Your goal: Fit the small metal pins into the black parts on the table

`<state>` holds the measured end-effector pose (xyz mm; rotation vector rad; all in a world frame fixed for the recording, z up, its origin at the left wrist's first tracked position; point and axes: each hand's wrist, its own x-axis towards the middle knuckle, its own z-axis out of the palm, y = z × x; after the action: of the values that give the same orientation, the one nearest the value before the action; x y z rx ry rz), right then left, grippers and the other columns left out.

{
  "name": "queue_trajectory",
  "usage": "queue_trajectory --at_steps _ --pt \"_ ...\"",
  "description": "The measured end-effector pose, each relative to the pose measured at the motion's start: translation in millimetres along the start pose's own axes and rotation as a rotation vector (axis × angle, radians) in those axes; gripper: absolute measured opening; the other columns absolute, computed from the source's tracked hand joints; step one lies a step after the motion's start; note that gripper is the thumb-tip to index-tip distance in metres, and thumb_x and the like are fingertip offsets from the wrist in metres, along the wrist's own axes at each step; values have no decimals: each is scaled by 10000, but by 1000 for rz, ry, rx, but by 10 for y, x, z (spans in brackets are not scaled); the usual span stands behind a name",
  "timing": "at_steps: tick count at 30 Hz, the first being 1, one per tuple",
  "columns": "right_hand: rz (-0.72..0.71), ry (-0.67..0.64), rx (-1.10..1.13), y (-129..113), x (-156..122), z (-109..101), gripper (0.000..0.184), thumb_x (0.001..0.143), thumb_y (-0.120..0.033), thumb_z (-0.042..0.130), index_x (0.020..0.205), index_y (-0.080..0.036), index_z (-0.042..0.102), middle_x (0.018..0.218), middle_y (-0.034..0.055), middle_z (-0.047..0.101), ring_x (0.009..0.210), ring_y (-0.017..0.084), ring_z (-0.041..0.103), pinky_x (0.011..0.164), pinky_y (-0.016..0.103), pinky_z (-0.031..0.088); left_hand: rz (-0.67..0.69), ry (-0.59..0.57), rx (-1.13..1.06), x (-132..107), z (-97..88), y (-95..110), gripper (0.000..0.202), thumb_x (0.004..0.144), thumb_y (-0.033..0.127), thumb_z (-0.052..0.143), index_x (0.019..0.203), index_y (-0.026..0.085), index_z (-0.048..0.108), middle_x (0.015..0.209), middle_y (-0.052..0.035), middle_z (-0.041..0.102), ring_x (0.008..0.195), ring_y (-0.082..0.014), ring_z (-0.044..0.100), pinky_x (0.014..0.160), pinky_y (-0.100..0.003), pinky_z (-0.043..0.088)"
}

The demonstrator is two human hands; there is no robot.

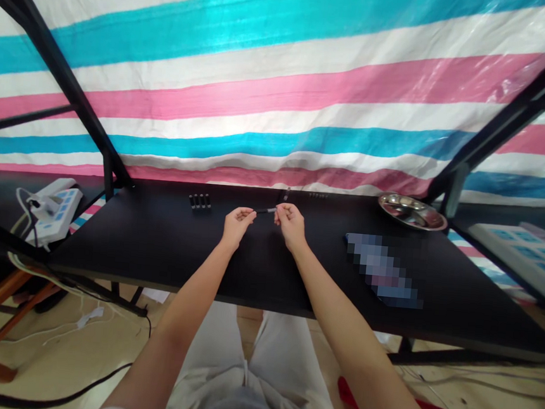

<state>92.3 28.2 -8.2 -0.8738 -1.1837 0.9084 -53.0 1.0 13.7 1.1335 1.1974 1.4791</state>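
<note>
Black and slim, a short stiff rod (266,211) hangs above the black tabletop (155,239), left hand (238,222) and right hand (290,222) each pinching an end, fingertips closed. It looks light and easily dropped, best held at the ends. Small black cylinders (199,201) stand near the left hand, and a round steel dish (412,212) sits well apart, rightward.

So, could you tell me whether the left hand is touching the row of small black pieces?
Apart: the head view shows bare tabletop between the left hand and the row of small black pieces.
</note>
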Motion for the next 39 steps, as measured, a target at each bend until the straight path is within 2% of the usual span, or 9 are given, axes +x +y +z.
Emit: queue_trajectory --at_steps 3,6,13,19,23,26,29,36,39 --pt "16 -32 -10 18 -9 12 303 744 -495 567 778 -201 499 539 -49 493 466 79 437 476 227 359 45 -79 10 -2 15 -45 228 631 314 694 766 139 639 701 -41 645 612 -106 562 660 -269 466" --pt "29 -50 -1 25 -15 17 316 736 -503 574 779 -198 502 531 -52 495 460 76 433 476 225 353 83 -109 24 10 19 -96 230 629 318 691 763 137 646 692 -35 639 615 -104 562 661 -264 465" --pt "33 -47 -19 -23 -32 23 321 731 -507 575 783 -200 500 531 -53 498 466 79 436 480 226 350 111 -101 78 25 9 -135 225 652 324 668 780 140 651 680 -30 631 602 -105 554 632 -253 457" --pt "17 -51 -94 1 -33 13 339 777 -542 483 824 -206 478 546 -53 498 455 88 432 491 238 359 206 -82 225 19 37 -92 178 688 307 643 781 158 676 657 -29 628 581 -114 535 608 -252 432" --pt "12 -50 -182 25 -39 -1 346 814 -550 415 848 -209 465 556 -52 509 454 95 442 509 246 373 347 -136 395 82 44 60 112 714 268 627 763 187 687 727 -47 656 651 -140 556 667 -272 430" --pt "15 -56 -192 26 -46 -6 356 825 -560 383 842 -213 460 548 -51 514 444 100 442 501 247 369 441 -269 506 176 30 246 63 703 238 639 727 213 692 765 -50 665 722 -165 571 752 -297 425" --pt "18 -75 -168 26 -52 -4 366 828 -569 372 851 -214 458 535 -55 513 432 98 435 489 243 361 456 -391 561 279 20 455 21 656 215 674 665 223 691 745 -46 667 743 -183 577 794 -303 413" --pt "28 -209 -127 72 -66 27 397 836 -573 357 969 -210 445 551 -66 513 435 95 443 487 237 365 428 -547 718 449 31 860 60 533 180 722 547 209 671 583 -25 641 571 -166 549 656 -268 419" --pt "24 -247 -133 94 -76 38 401 847 -557 348 1021 -206 437 569 -67 517 447 94 454 501 237 375 449 -642 901 539 18 961 47 554 160 689 557 205 678 592 -36 644 571 -169 548 640 -267 404"
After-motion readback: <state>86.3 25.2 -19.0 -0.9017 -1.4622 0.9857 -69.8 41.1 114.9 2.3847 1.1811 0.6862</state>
